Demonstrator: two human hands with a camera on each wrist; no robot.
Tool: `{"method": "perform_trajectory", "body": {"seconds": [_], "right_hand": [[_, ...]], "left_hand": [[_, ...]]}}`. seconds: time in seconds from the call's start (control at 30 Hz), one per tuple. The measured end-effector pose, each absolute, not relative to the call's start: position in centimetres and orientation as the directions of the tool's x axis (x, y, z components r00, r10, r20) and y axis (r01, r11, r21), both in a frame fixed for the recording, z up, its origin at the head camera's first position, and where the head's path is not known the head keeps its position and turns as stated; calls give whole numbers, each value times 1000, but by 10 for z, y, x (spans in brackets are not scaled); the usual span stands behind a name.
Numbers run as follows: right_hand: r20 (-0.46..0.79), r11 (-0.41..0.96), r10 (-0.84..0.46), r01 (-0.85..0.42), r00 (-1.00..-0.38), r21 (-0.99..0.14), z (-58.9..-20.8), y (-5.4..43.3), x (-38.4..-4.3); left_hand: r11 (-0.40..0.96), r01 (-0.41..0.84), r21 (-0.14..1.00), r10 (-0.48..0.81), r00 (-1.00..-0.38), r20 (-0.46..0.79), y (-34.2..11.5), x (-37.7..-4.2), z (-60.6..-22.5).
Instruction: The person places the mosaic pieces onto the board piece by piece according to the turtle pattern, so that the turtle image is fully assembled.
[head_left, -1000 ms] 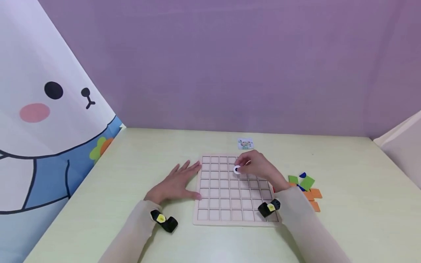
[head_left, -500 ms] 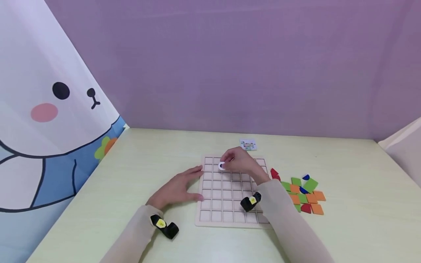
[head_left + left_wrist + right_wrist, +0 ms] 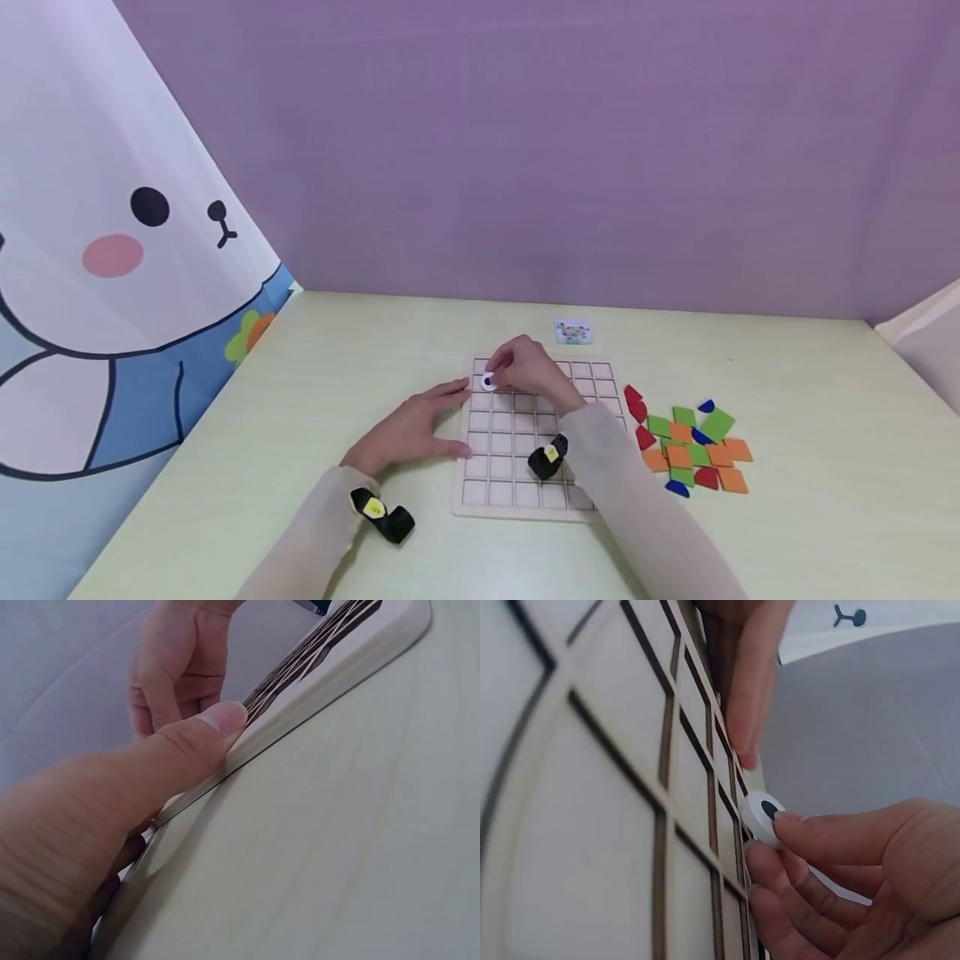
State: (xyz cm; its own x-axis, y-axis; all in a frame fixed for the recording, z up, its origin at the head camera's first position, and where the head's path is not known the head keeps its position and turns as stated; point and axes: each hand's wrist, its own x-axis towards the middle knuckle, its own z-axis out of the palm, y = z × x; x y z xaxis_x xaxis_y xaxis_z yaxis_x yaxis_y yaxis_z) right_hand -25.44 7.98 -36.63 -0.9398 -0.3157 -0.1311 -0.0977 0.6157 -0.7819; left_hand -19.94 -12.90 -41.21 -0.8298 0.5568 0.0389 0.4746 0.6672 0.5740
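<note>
A pale wooden grid board (image 3: 501, 493) lies flat on the table, its cells walled by thin raised strips. My right hand (image 3: 531, 368) pinches a small round white disc (image 3: 487, 382) with a dark oval spot, like an eye. In the right wrist view the disc (image 3: 756, 817) is tilted between thumb and fingers, low over the grid at the far left cells. Whether it touches the board is unclear. My left hand (image 3: 411, 427) rests at the board's left side, fingers extended. Its thumb (image 3: 202, 735) lies on the board's edge in the left wrist view.
Right of the board lies a loose spread of flat pieces: orange squares (image 3: 733, 480), green squares (image 3: 718, 423), red pieces (image 3: 645, 437) and blue half-rounds (image 3: 677, 488). A small printed card (image 3: 573, 331) lies behind the board. A purple cloth (image 3: 570, 150) hangs beyond the table.
My right hand has carried the white disc leftward over the board to its far left part. The left hand stays by the left edge. The view has shifted slightly, and more coloured pieces show.
</note>
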Motion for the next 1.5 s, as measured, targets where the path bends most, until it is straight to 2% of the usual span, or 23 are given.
{"method": "perform_trajectory", "body": {"seconds": [0.2,0.73,1.17,1.5], "right_hand": [[-113,657,-284,-107,-952,-746,-368,70,-257],[-60,751,-312,-207,-948,-627,-367,61,-254],[-78,764,-313,-202,-947,-613,-364,63,-255],[-70,768,-317,-213,-946,-604,-359,80,-239]], "left_hand": [[652,498,572,573,-818,59,-128,-199,-411],[640,488,593,574,-817,52,-127,-199,-408],[645,487,588,570,-820,54,-128,-201,-408],[659,472,586,561,-827,35,-130,-200,-411]]}}
